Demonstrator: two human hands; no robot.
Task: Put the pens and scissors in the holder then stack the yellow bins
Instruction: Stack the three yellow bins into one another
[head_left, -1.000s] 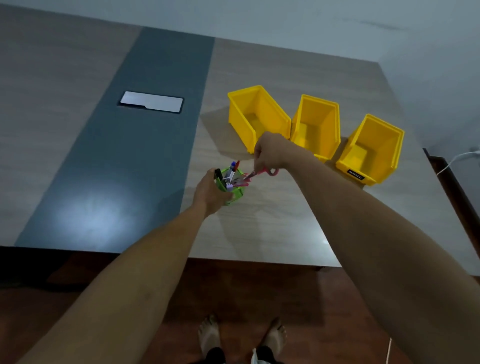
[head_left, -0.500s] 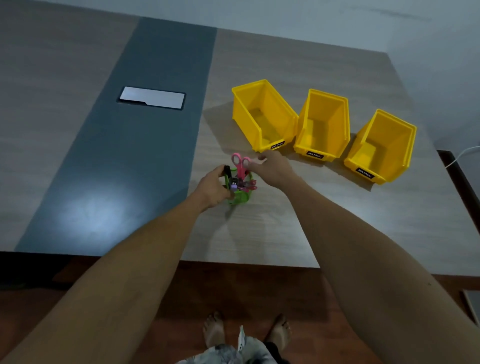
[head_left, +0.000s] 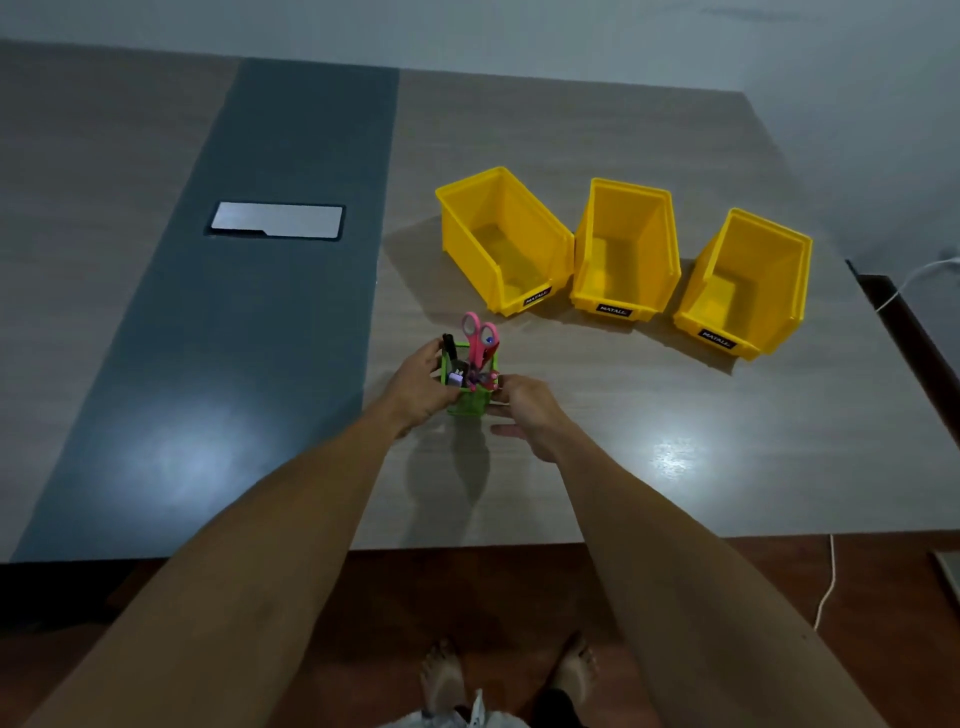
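A small green holder (head_left: 470, 399) stands on the table in front of me. Pink-handled scissors (head_left: 480, 335) stick up out of it, handles on top, beside several pens (head_left: 453, 358). My left hand (head_left: 418, 387) grips the holder's left side. My right hand (head_left: 527, 410) touches its right side with the fingertips. Three yellow bins sit side by side behind it, open ends toward me: the left bin (head_left: 501, 236), the middle bin (head_left: 626, 249) and the right bin (head_left: 748, 283). The left and middle bins touch.
A silver rectangular plate (head_left: 278, 221) is set into the blue-grey strip (head_left: 270, 322) of the table at the left. The table's front edge runs just below my forearms. A white cable (head_left: 826, 587) hangs at the right. My bare feet show below.
My right hand let go of the scissors, which now stand in the holder, and dropped to the holder's right side. My left hand stayed on the holder.
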